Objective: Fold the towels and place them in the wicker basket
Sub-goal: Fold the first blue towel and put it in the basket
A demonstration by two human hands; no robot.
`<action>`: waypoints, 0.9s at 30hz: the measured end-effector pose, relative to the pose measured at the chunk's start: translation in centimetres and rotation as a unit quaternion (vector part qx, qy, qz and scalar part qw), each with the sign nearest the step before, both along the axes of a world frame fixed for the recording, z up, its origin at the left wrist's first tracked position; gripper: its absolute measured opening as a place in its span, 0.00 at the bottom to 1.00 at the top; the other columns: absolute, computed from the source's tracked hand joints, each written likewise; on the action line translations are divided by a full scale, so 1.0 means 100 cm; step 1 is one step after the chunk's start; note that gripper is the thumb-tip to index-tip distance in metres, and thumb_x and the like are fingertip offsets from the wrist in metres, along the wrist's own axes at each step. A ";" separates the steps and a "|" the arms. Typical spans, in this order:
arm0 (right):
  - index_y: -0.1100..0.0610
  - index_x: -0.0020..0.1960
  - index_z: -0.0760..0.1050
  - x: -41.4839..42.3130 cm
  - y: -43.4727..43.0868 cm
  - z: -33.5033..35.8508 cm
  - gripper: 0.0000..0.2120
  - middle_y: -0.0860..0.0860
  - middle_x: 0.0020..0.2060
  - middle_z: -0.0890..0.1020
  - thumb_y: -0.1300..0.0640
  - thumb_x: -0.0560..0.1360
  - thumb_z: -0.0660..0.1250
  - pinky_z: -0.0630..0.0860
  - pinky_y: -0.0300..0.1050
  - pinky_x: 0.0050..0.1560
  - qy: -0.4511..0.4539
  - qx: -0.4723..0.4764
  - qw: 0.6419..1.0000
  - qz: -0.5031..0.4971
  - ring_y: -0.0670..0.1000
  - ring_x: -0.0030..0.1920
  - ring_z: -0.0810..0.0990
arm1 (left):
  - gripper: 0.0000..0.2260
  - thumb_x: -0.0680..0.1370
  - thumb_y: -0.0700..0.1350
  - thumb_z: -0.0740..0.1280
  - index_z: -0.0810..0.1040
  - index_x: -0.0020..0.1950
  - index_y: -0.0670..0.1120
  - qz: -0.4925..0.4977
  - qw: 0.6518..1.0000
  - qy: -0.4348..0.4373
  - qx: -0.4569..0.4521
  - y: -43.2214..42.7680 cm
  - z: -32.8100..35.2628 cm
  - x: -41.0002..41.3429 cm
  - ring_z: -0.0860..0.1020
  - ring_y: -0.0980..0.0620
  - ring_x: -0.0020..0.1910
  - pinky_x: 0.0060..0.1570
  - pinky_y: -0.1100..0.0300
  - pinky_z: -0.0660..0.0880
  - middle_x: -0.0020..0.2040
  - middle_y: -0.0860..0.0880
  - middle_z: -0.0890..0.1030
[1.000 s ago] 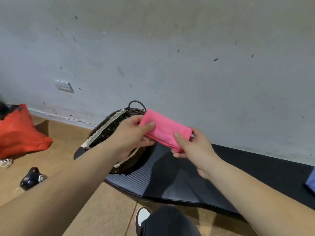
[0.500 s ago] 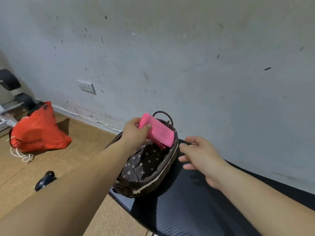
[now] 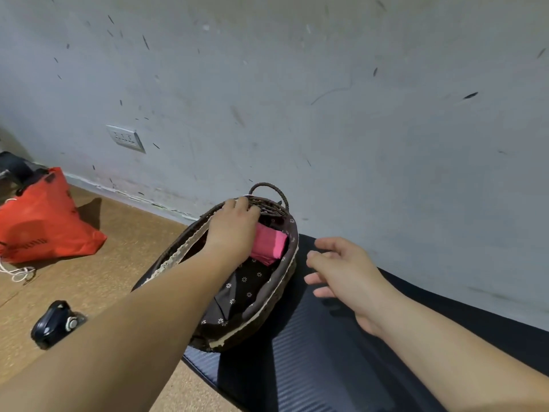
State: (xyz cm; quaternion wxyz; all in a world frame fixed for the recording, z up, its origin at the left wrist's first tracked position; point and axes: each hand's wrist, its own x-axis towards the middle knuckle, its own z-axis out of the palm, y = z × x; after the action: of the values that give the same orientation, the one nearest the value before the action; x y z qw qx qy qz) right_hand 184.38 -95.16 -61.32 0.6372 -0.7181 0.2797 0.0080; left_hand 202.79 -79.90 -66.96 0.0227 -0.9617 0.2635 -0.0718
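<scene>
Nearest me, the black mat (image 3: 326,367) runs along the floor (image 3: 104,263). My right hand (image 3: 347,275) hovers over it just beside the wicker basket (image 3: 283,273), its fingers (image 3: 322,243) loosely spread and holding nothing. The basket sits at the mat's left end. My left hand (image 3: 234,230) reaches inside it, palm down, on top of the folded pink towel (image 3: 269,243), which lies at the far end against the flowered lining. Beyond that are the basket's handle (image 3: 269,188) and the wall (image 3: 326,114).

My main worry is the fold. If I lift the left hand off carelessly, the towel could spring open or drag out with my fingers. Pressing down at the far end might also rock the basket, because my right hand is not steadying it and part of it seems to sit off the mat.

The back of my left hand covers most of the towel, so I cannot tell whether those fingers grip it or only press on it. I see no other towels from here. I also cannot see how the basket's underside meets the mat.
</scene>
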 end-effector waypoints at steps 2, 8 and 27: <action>0.50 0.69 0.74 -0.002 -0.002 -0.002 0.17 0.49 0.54 0.82 0.54 0.80 0.67 0.84 0.45 0.48 0.002 0.000 1.000 0.001 0.48 0.49 0.86 | 0.16 0.82 0.54 0.61 0.75 0.67 0.50 -0.035 0.995 0.097 -0.004 -0.006 -0.008 -0.003 0.71 0.40 0.63 0.58 0.45 0.75 0.62 0.46 0.74; 0.49 0.64 0.77 -0.017 -0.007 -0.001 0.13 0.48 0.55 0.82 0.53 0.81 0.67 0.84 0.44 0.47 0.012 -0.012 1.000 0.020 0.47 0.47 0.86 | 0.25 0.85 0.58 0.54 0.60 0.80 0.51 -0.026 0.980 0.185 0.068 -0.008 -0.025 -0.014 0.64 0.39 0.74 0.71 0.42 0.66 0.75 0.44 0.66; 0.50 0.53 0.82 -0.254 -0.145 0.041 0.11 0.52 0.49 0.86 0.44 0.78 0.68 0.82 0.47 0.48 0.078 -0.115 0.990 -0.006 0.51 0.49 0.87 | 0.06 0.81 0.45 0.68 0.84 0.54 0.52 -0.251 0.870 0.323 -0.274 -0.143 0.084 -0.295 0.80 0.63 0.41 0.41 0.75 0.72 0.39 0.59 0.83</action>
State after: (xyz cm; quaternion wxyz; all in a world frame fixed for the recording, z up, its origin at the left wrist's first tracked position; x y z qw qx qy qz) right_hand 159.02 -109.70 -57.26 0.5267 -0.7821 0.3318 0.0282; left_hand 173.32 -94.17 -58.60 -0.3471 -0.8004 0.4583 0.1698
